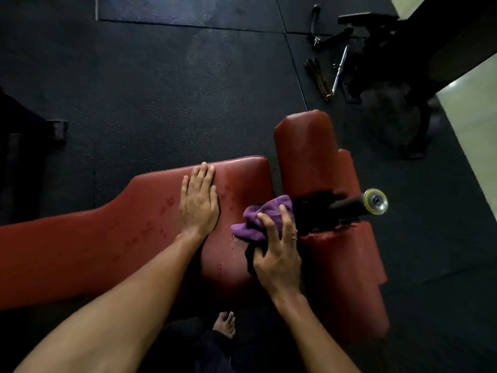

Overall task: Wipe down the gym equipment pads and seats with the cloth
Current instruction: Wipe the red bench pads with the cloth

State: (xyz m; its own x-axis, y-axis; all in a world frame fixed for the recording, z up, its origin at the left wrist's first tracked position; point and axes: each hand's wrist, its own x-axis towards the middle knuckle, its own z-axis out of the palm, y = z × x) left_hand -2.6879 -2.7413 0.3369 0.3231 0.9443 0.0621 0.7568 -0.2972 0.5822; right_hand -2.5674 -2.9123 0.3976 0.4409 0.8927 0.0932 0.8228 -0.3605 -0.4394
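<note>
A red padded bench seat (80, 246) runs from the left edge to the middle, with wet spots on it. My left hand (200, 200) rests flat on the seat, fingers straight. My right hand (278, 251) grips a bunched purple cloth (265, 219) at the seat's right end, beside the black bar. Two red roller pads lie to the right: a far one (304, 152) and a near one (347, 275) with a torn top edge. Between them a black bar ends in a shiny cap (375, 201).
Black rubber floor mats (174, 76) surround the bench. Cable handles and a metal bar (338, 68) lie on the floor at the upper right, near a dark machine frame (419, 109). My bare foot (224, 324) stands below the seat. A dark object (24, 157) sits at the left.
</note>
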